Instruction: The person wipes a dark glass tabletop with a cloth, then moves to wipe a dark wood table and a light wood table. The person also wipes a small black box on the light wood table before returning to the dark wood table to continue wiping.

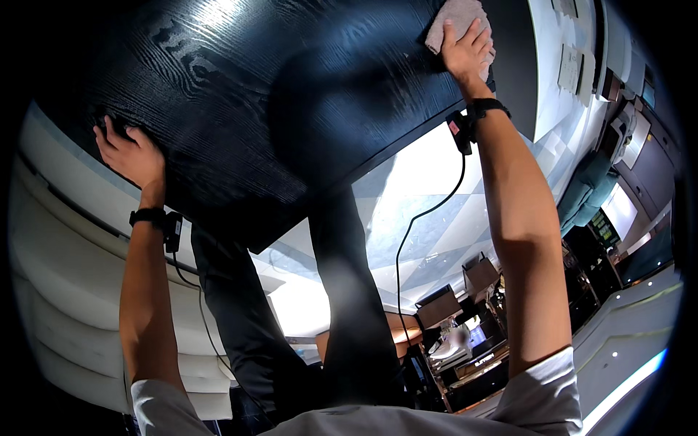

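A black tabletop (218,125) with a raised wood-grain pattern spreads out before me. At its far right edge my right hand (468,52) lies over a folded, pinkish-beige cloth (455,16), pressing it against the surface with fingers slightly spread. My left hand (131,158) rests at the table's left edge, fingers apart and holding nothing. Each wrist wears a black strap; a small black device hangs from the right strap (461,131), and another from the left strap (173,231). My dark-trousered legs (349,272) stand at the near edge of the table.
A cream padded seat or panel (71,261) runs along the left. Thin black cables (401,256) hang from both wrist devices. Beyond the tiled floor (436,218) are brown chairs (439,306), a teal sofa (586,188) and a distant person (455,338). A white surface (548,82) borders the right.
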### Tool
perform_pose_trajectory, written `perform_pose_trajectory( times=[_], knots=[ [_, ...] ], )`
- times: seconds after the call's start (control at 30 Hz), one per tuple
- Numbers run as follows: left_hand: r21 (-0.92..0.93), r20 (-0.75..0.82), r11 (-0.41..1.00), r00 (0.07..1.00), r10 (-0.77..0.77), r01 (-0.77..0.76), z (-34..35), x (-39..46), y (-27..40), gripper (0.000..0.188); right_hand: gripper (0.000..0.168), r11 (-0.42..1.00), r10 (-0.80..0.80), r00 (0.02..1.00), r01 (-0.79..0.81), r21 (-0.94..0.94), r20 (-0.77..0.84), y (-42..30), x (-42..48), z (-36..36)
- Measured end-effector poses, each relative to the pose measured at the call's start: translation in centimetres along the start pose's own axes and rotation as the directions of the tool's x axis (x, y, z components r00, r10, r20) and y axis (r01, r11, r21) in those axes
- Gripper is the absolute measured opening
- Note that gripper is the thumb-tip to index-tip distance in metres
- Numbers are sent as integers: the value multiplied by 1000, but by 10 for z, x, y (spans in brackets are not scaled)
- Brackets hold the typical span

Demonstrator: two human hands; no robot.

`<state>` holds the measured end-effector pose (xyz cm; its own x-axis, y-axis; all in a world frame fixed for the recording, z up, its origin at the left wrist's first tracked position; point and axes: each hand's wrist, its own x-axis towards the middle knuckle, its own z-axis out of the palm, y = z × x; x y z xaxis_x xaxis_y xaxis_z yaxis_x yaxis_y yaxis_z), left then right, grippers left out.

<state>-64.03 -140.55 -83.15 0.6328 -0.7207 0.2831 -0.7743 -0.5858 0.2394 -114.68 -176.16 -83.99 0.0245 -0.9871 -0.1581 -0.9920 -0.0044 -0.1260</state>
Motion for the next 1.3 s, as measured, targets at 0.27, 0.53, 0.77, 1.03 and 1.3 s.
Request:
perform_pose_trajectory(
  times=[0.27,0.53,0.77,1.03,1.3],
  knots=[
    [10,18,1000,1000,6,-7,0,-2,-2,52,92,975,221,975,-221,39,9,24,-48,-22],
    [-22,12,999,999,-36,36,0,-2,0,52,74,953,304,948,-301,40,-92,-38,-164,8],
    [-59,-13,997,999,-47,46,1,0,1,53,67,978,204,974,-197,74,-95,-120,-269,37],
    [-138,-15,987,996,-88,85,4,-1,-4,52,85,990,-99,964,72,118,247,-204,-416,34],
    [-268,2,957,994,-112,108,0,-2,-15,52,80,881,-470,782,445,161,409,-200,-444,16]
  ],
)
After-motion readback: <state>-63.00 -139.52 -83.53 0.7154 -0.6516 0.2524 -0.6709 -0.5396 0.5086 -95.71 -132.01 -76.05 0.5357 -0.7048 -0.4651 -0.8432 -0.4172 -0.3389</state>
